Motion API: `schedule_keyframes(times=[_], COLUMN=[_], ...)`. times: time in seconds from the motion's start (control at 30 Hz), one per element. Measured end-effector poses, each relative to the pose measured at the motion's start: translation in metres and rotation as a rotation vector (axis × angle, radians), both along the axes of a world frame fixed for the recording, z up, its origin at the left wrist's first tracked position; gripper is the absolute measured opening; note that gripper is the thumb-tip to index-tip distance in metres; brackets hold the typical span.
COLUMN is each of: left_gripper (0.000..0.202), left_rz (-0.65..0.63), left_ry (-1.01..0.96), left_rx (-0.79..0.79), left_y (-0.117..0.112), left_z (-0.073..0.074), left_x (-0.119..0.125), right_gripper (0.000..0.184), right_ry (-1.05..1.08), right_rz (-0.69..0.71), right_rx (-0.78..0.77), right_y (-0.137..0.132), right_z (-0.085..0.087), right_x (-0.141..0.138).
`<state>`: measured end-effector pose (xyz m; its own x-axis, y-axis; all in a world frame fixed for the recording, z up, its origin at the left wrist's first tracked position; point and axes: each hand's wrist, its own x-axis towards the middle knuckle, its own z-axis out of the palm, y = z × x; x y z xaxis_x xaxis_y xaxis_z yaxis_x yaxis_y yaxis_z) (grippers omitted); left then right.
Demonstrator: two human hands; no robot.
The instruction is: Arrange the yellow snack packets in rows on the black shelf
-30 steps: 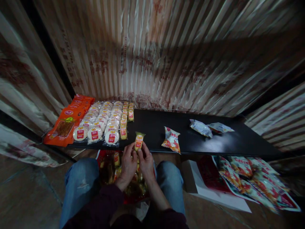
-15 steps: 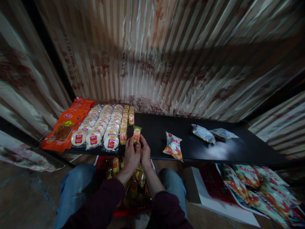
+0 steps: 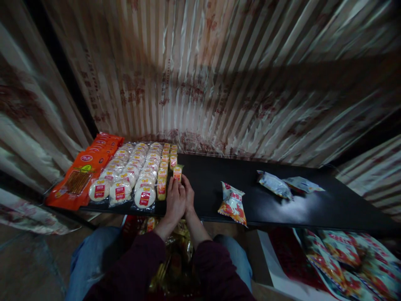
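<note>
Between my fingertips is a small yellow snack packet (image 3: 177, 172) with a red and white label, upright over the black shelf (image 3: 205, 175). My left hand (image 3: 174, 200) is closed on its near left side, and my right hand (image 3: 188, 194) closes on it from the right. Both hands touch each other, and their fingers hide the packet's lower part. Just left of them runs a row of matching yellow packets (image 3: 161, 184); a shorter second row (image 3: 173, 161) lies right behind the held packet. Further left are rows of round white rice crackers (image 3: 145, 196) in clear wrappers.
Orange snack bags (image 3: 77, 182) lie at the shelf's left end. A white and red puffed snack bag (image 3: 232, 202) and silvery packets (image 3: 275, 184) lie to the right. Below are a box of snack bags (image 3: 340, 248) and a container of yellow packets (image 3: 175, 267) between my knees.
My hands have brought the yellow packet a little further in, close to the short second row. The view has shifted slightly, so the shelf sits lower in the picture.
</note>
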<state>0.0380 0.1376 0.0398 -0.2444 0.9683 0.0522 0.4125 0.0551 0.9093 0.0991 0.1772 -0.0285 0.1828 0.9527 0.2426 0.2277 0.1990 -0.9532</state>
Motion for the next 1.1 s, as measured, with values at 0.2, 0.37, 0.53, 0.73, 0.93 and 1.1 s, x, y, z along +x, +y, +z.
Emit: schedule_keyframes(times=[0.2, 0.37, 0.53, 0.73, 0.93, 1.1], left_gripper=[0.048, 0.054, 0.055, 0.051, 0.049, 0.049], left_rz=[0.018, 0.058, 0.007, -0.014, 0.016, 0.040], left_ry=[-0.040, -0.084, -0.111, -0.061, 0.028, 0.044], left_rx=[-0.018, 0.009, 0.044, 0.117, 0.121, 0.109], left_y=[0.011, 0.024, 0.039, 0.041, 0.033, 0.038], left_z=[0.017, 0.007, -0.015, -0.025, -0.031, -0.040], left_x=[0.008, 0.030, 0.043, 0.032, 0.003, 0.006], right_gripper=[0.046, 0.045, 0.045, 0.041, 0.040, 0.040], right_ry=[-0.204, -0.347, -0.340, -0.236, -0.283, -0.371], right_rz=[-0.037, -0.079, -0.062, -0.043, -0.023, -0.021], right_rx=[-0.005, -0.004, -0.042, 0.000, 0.015, -0.020], right_y=[0.014, 0.018, 0.020, 0.025, 0.030, 0.033], right_z=[-0.001, -0.004, -0.005, 0.000, -0.001, -0.007], right_x=[0.001, 0.000, -0.004, -0.005, -0.006, -0.009])
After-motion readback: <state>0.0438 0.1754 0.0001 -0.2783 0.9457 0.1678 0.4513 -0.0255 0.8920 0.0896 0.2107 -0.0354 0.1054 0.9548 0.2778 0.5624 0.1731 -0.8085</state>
